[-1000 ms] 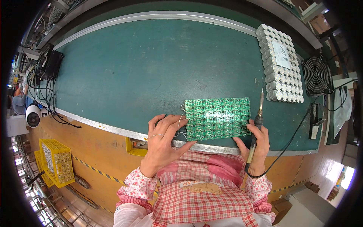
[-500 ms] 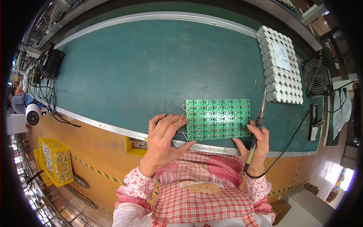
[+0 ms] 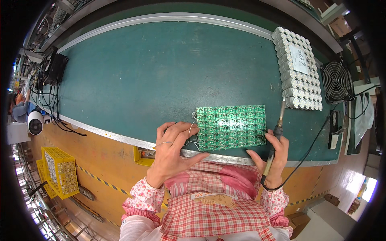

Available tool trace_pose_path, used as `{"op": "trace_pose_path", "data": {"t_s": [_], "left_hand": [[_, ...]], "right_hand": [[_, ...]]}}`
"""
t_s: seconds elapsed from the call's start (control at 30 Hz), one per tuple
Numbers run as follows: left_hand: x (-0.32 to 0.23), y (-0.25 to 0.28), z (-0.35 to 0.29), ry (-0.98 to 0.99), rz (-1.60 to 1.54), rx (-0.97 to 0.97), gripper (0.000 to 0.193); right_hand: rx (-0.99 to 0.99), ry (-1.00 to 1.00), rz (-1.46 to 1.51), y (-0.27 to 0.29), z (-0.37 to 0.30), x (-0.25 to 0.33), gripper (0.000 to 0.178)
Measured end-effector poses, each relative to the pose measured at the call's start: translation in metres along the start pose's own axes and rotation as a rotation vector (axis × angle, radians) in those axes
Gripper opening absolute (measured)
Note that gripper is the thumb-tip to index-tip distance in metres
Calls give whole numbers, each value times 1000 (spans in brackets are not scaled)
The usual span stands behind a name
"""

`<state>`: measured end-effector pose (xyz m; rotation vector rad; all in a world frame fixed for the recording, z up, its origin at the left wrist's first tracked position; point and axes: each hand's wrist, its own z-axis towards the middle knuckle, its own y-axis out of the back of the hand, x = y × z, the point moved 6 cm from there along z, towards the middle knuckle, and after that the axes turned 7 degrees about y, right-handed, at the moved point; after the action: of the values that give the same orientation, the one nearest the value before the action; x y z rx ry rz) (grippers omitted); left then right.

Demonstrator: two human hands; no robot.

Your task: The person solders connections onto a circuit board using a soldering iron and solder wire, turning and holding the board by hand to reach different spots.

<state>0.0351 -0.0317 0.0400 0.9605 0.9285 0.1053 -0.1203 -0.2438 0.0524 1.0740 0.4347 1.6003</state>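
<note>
A green circuit board panel (image 3: 232, 127) full of small parts lies flat near the bench's front edge. My left hand (image 3: 171, 148) is at its left side, fingers stretched out and thumb spread apart, fingertips at the board's edge. A thin silvery wire (image 3: 190, 132) loops by those fingers, with more pale wire ends along that edge. In my right hand (image 3: 276, 156) is a soldering iron (image 3: 277, 130), lying in the crook of thumb and index finger, its tip pointing away from me. The right fingertips are close to the board's right edge; the thumb is below its corner.
A block of white cylindrical cells (image 3: 299, 72) with a paper label stands at the far right, beside a black fan (image 3: 337, 81). The iron's cable (image 3: 307, 154) curves across the right side. Black cables (image 3: 56, 104) hang at the left; a yellow crate (image 3: 60, 172) stands beyond the bench.
The board has shifted very slightly left and turned a little. My left thumb has come slightly away from its lower edge. The right hand with the soldering iron has moved slightly right.
</note>
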Motion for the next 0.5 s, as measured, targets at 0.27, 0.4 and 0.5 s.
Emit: {"op": "trace_pose_path", "data": {"t_s": [0.27,0.4,0.5], "left_hand": [[11,3,-1,204,-152,-150,9],[5,-3,4,118,-118,-209,14],[6,-5,2,106,-140,-253,14]], "right_hand": [[-279,-105,391,28,8,7,22],[-120,-216,576,3,49,18,16],[-19,-165,628,-11,62,26,17]]}}
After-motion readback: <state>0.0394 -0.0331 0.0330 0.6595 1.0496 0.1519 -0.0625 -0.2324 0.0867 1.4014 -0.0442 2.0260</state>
